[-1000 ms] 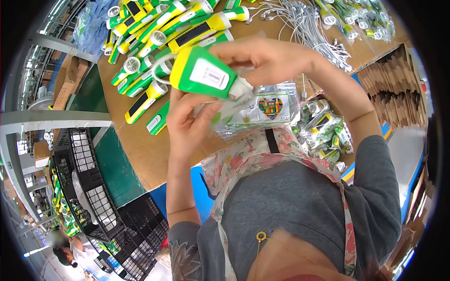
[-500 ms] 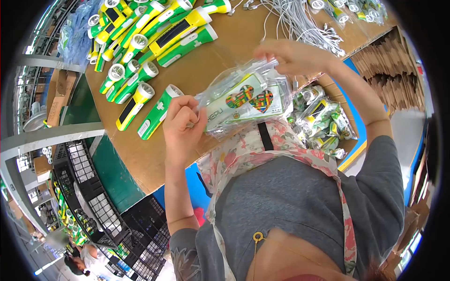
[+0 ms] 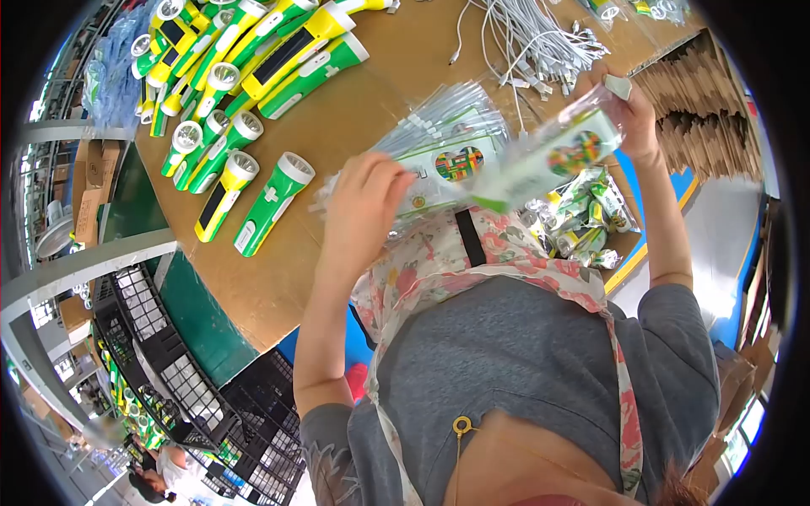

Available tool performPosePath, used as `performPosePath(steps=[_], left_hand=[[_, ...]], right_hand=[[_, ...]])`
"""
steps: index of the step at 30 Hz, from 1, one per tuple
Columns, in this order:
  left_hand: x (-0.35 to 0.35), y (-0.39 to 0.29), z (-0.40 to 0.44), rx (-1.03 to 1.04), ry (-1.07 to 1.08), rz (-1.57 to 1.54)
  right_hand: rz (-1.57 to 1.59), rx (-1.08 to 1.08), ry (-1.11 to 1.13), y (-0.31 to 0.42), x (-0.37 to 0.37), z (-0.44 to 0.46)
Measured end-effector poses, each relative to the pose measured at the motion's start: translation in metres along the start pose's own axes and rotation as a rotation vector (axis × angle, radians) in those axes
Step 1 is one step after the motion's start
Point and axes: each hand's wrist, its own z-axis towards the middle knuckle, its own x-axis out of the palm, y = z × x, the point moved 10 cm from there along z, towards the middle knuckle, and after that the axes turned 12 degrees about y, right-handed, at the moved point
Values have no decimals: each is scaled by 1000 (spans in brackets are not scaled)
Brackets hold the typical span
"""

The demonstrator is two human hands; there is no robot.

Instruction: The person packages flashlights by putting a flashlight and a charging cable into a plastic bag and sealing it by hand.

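Note:
My right hand (image 3: 634,122) is raised at the right and grips a clear plastic bag (image 3: 575,153) printed with a heart pattern, blurred by motion. Something white shows at its fingertips. Below and to the left, a stack of similar bags (image 3: 460,162) lies at the table's near edge. My left hand (image 3: 363,202), its fingers curled together, closes on the left end of that stack. The held bag's lower left end overlaps the stack. Left of my left hand, a green-and-white flashlight (image 3: 272,207) and a yellow-and-black flashlight (image 3: 226,196) lie on the table.
A pile of flashlights (image 3: 253,63) covers the table's far left. White cables (image 3: 540,46) lie at the back. Bagged flashlights fill a carton (image 3: 626,244) at my right, near stacked cardboard (image 3: 692,139). Black crates (image 3: 173,363) stand at lower left, where another person (image 3: 169,472) is visible.
My right hand has moved right and drawn one bag away from the stack. My left hand has shifted slightly right along the stack. The view has shifted a little.

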Motion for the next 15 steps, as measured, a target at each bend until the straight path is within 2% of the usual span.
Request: performPosePath(steps=[1, 2, 3, 5, 7, 9, 11, 13, 15], left_hand=[[9, -2, 6, 60, -66, 60], [20, 2, 10, 45, -53, 127], [29, 5, 14, 31, -45, 193], [37, 8, 21, -3, -23, 270], [41, 12, 23, -44, 17, 298], [35, 9, 25, -39, -1, 260], [34, 7, 26, -27, 4, 241], [37, 8, 25, -12, 28, 238], [34, 11, 22, -54, 27, 234]], right_hand=[[33, 51, 67, -6, -18, -7], [-410, 297, 52, -8, -39, -16], [-426, 318, -123, -22, -56, -30], [-710, 561, -81, -51, -48, -31], [-954, 267, -80, -35, 0, -5], [-984, 208, 111, -39, 58, 27], [-1391, -266, 138, -37, 116, 50], [-1610, -335, -67, -58, 138, 66], [-1536, -270, 25, -69, 144, 79]])
